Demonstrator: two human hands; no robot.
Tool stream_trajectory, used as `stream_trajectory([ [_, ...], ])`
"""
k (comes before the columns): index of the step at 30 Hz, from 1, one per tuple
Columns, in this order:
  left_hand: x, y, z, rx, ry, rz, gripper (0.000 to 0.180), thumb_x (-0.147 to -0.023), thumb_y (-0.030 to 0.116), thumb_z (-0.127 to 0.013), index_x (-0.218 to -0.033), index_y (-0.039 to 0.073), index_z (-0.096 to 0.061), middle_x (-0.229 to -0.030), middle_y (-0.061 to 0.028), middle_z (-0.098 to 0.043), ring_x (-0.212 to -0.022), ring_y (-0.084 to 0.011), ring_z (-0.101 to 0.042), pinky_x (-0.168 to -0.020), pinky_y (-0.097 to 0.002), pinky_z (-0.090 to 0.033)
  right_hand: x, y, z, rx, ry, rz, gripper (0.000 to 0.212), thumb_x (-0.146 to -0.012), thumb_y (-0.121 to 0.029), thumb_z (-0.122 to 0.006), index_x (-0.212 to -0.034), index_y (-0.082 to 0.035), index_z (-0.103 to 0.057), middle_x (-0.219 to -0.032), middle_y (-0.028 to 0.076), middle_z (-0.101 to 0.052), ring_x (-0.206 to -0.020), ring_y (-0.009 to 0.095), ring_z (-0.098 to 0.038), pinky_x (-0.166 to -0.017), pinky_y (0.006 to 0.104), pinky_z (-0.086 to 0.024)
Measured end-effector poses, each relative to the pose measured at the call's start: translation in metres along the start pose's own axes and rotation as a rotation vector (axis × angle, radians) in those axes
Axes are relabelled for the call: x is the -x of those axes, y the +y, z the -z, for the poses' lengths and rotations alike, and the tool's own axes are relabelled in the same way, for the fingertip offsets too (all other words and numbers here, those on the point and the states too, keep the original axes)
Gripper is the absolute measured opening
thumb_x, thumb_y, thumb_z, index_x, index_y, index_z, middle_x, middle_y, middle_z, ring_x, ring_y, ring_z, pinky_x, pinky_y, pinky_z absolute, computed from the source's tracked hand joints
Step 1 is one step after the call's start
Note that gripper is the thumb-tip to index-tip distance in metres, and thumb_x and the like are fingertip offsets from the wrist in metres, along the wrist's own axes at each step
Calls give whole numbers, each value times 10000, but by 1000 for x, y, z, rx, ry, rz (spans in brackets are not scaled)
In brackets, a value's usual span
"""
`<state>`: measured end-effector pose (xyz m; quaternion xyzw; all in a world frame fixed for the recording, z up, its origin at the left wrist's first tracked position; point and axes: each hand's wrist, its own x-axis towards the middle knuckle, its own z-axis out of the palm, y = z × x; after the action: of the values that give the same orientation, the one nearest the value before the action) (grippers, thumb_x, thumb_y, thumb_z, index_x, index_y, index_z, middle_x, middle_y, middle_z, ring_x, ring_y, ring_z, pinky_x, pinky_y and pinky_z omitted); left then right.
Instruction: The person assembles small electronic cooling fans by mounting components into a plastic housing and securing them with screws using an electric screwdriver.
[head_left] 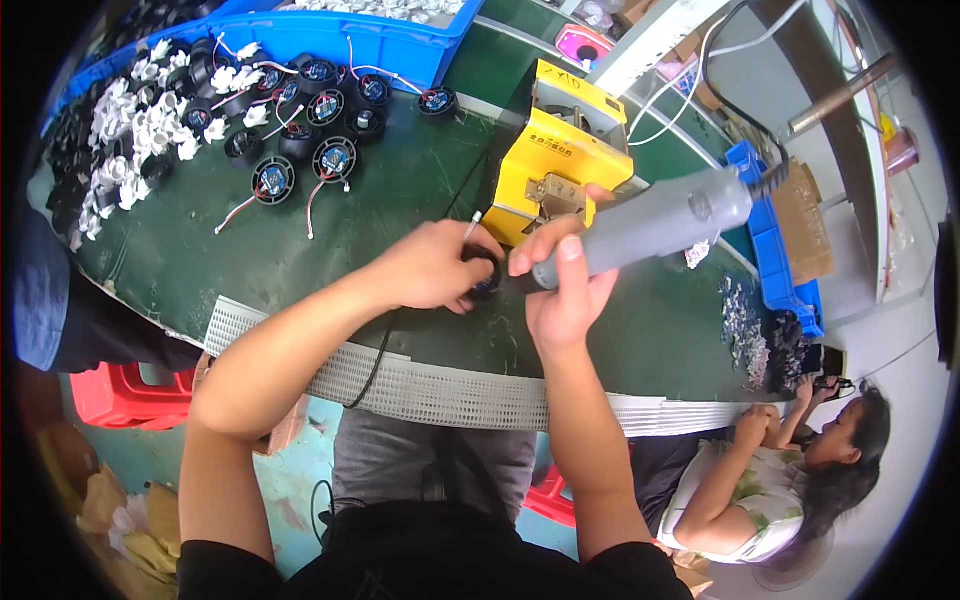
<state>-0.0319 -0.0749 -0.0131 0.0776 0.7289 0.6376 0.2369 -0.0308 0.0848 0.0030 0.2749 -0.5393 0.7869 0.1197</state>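
Note:
My left hand (432, 264) is closed around a small round black motor housing (487, 272) on the green tabletop. A white connector (473, 226) sticks up beside its fingers. My right hand (568, 300) grips a grey electric screwdriver (655, 222), tilted, with its tip pointing left at the housing. Whether the tip touches it, I cannot tell. Just beyond both hands stands a yellow screw feeder (550, 150) with a metal fitting on its near side. More round black motor units (333, 158) with circuit boards and thin wires lie at the far left.
A pile of white plastic parts (125, 150) covers the left end. Behind it is a blue bin (370, 45). Small screws (742, 335) and blue trays (775, 255) lie at the right. A person (760, 480) sits there. Perforated strip (440, 392) edges the table; a red stool (130, 395) stands below.

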Motion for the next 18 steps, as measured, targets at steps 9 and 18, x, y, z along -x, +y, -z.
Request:
stream_trajectory([
  [9, 2, -1, 39, -801, 852, -297, 615, -795, 109, -691, -1371, 134, -478, -1427, -168, -402, -1198, -333, -538, -995, -417, -441, -8, -9, 11, 129, 249, -130, 376, -904, -83, -597, -1234, 31, -459, -762, 64, -548, -594, 138, -541, -543, 288, -462],
  [18, -39, -51, 96, -1393, 959, -160, 514, -855, 403, -653, -1288, 133, -598, -1480, -130, -399, -1397, -383, -290, -1142, -564, -186, -6, -6, 22, 454, 94, -100, 526, -839, -217, -745, -1245, 15, -504, -997, 127, -632, -897, 212, -632, -809, 337, -505],
])
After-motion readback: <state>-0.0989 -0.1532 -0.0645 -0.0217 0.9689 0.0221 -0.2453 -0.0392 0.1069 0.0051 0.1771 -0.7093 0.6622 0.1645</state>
